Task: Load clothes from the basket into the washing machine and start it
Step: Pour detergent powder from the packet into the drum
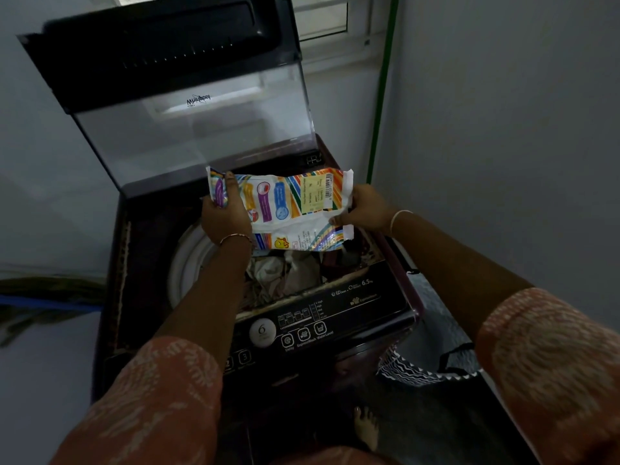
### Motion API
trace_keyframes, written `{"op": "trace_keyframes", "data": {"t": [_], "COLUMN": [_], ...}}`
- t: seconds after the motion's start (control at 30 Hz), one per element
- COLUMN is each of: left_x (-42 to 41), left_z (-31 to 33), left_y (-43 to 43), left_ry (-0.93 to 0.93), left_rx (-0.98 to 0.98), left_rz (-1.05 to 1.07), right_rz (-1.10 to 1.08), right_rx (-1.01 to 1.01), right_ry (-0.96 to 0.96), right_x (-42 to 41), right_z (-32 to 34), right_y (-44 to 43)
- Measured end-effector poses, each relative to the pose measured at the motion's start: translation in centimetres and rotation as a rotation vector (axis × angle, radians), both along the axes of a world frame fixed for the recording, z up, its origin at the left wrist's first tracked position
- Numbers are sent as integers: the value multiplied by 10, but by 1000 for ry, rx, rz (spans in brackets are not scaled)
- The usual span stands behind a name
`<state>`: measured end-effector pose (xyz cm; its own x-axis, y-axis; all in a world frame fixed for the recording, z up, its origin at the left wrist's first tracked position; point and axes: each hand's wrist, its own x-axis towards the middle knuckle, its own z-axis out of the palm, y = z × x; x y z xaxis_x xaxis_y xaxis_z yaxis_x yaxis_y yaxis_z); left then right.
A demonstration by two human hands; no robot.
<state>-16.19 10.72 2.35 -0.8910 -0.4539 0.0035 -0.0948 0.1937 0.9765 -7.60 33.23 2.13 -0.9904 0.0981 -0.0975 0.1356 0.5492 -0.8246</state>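
Over the drum (pixel 188 263) we hold a detergent packet (pixel 288 203): left hand (pixel 224 214) grips one end, right hand (pixel 365 208) pinches the other. Our clothes (pixel 285 270) already lie inside; the basket (pixel 422 372) sits by our foot. Still left, we judge: detergent, lid (pixel 194 129), start on the panel (pixel 302 327).

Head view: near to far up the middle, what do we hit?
Foot → control panel → clothes → packet, gripped by left hand and right hand → open lid.
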Motion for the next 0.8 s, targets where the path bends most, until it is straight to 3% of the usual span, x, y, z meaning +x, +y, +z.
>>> {"op": "trace_keyframes", "data": {"t": [0.2, 0.5, 0.8], "left_x": [-2, -2, 11], "left_z": [-4, -15, -34], "left_y": [-2, -14, -28], "left_ry": [-31, -220, -362], "left_rx": [87, 192, 587], "left_rz": [27, 86, -49], "right_rz": [-30, -48, -19], "right_rx": [-3, 58, 138], "right_ry": [13, 26, 81], "right_x": [1, -8, -26], "right_z": [9, 33, 62], "right_y": [-1, -13, -38]}}
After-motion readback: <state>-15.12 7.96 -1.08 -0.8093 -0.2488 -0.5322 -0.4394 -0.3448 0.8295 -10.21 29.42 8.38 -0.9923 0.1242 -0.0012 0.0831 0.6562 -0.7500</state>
